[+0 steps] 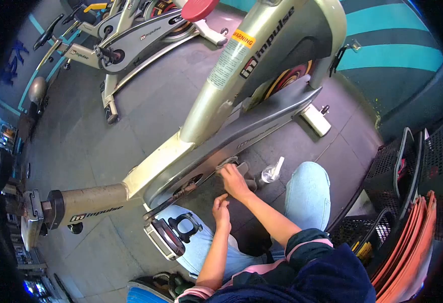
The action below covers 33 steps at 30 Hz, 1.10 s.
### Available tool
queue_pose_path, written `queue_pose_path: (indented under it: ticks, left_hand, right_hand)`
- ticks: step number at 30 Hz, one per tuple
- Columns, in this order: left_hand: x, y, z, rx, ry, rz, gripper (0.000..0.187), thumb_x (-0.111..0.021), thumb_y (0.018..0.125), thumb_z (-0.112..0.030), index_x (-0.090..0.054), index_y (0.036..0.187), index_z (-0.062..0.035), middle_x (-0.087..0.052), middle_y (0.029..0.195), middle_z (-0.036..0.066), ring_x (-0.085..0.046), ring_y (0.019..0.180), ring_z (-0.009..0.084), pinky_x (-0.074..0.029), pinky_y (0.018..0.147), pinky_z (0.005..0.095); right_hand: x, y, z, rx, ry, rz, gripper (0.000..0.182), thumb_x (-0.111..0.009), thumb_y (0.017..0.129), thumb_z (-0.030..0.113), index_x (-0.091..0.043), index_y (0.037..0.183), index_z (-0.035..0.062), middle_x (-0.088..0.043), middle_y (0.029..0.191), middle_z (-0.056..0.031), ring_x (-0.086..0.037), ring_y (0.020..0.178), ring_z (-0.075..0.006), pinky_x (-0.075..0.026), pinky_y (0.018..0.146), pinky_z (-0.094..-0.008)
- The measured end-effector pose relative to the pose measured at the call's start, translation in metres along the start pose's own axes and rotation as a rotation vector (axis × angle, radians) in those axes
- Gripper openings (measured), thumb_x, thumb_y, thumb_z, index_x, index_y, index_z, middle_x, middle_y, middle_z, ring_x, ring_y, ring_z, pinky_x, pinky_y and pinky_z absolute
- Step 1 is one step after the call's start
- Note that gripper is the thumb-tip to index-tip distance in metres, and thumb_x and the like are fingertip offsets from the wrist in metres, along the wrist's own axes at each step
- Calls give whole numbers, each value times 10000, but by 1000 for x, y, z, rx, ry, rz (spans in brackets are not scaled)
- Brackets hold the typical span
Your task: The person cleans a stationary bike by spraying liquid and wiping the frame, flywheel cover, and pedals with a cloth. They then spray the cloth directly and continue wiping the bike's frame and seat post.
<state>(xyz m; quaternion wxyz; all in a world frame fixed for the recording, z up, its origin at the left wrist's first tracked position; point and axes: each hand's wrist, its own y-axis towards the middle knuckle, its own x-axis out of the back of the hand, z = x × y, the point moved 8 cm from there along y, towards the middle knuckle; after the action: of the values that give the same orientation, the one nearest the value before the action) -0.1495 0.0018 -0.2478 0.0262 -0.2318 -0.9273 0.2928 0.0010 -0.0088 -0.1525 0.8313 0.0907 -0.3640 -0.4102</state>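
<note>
My right hand [234, 182] is closed on what looks like a grey cloth [226, 162], pressed to the lower side of the exercise bike's grey chain cover [206, 159]. Lower down, my left hand [222, 212] has its fingers curled in; whatever it holds, if anything, is hidden. It hovers close under the right wrist, apart from the bike. A clear spray bottle [270, 173] with a white top stands on the floor, right of my right hand. The bike's crank arm [173, 198] and pedal [168, 237] reach down in front of my knee.
The bike's pale frame [196, 116] slants overhead. Behind it stand other exercise bikes [141, 43] on the dark tiled floor [146, 106]. Black perforated baskets [388, 169] and a stack of orange sheets [408, 247] are close on my right. A blue object [148, 293] lies at the bottom.
</note>
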Motion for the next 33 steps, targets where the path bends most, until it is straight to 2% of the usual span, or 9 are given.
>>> queue_pose_path:
  ticks: [2,5,9,11,15,17,23,27,33]
  left_hand:
    - [0,-2,-1,17,23,31,280,-514,865,-122,-627,1119,-94,-591,1098,38,-518,981,139,-414,895,312]
    - [0,-3,-4,9,13,-32,254,-511,847,-28,-647,1055,-78,-626,990,-3,-541,840,93,-428,760,245]
    - [-2,1,-7,-39,70,3,241,-515,861,-47,-642,1062,-83,-619,972,-12,-529,800,91,-428,743,242]
    - [-2,-1,-3,53,40,-4,206,-529,877,-127,-641,1049,-118,-584,985,-26,-516,907,94,-407,824,277]
    - [5,11,10,-2,8,3,175,-514,889,-70,-632,1018,-76,-588,895,-22,-500,732,60,-400,667,199]
    - [1,11,12,29,-15,88,158,-515,889,-70,-633,991,-91,-595,900,-24,-518,764,68,-417,710,226]
    - [3,-4,0,64,96,-41,186,-525,864,-129,-637,1013,-128,-588,954,-20,-524,892,98,-420,808,299]
    - [7,-2,3,56,117,-31,198,-524,885,-92,-654,1031,-124,-609,1015,-14,-525,904,106,-413,811,276]
    - [4,0,8,83,105,15,258,-534,832,-119,-631,1071,-117,-582,1076,10,-501,978,133,-403,905,358]
  right_hand:
    - [7,-7,-38,-121,-40,-57,354,-572,705,-83,-563,1034,49,-530,1016,-175,-529,963,-384,-436,853,-444]
    - [36,-3,-59,-377,156,-157,270,-606,773,-55,-552,1022,35,-532,1028,-165,-533,989,-378,-439,849,-416]
    - [86,10,-22,-446,139,-372,238,-625,817,0,-556,1045,20,-541,1013,-139,-560,961,-297,-444,857,-357]
    - [104,11,7,-374,164,-591,336,-629,829,53,-532,1147,9,-521,1112,-150,-516,1054,-296,-401,945,-362]
    - [72,23,57,-209,270,-378,665,-602,882,211,-298,1432,-6,-278,1445,-258,-268,1351,-390,-205,1114,-444]
    - [49,31,54,-185,180,-304,754,-579,903,300,-199,1471,-18,-149,1507,-284,-154,1405,-410,-140,1134,-460]
    - [88,63,1,-217,52,-552,814,-467,938,458,-93,1489,-10,-42,1540,-266,-46,1429,-418,-36,1131,-545]
    - [161,92,-54,-432,81,-857,768,-414,959,462,-99,1495,10,-92,1544,-246,-44,1439,-384,-26,1133,-535]
    - [226,112,-143,-724,92,-867,708,-295,979,530,-249,1470,22,-235,1523,-196,-90,1443,-339,-25,1126,-541]
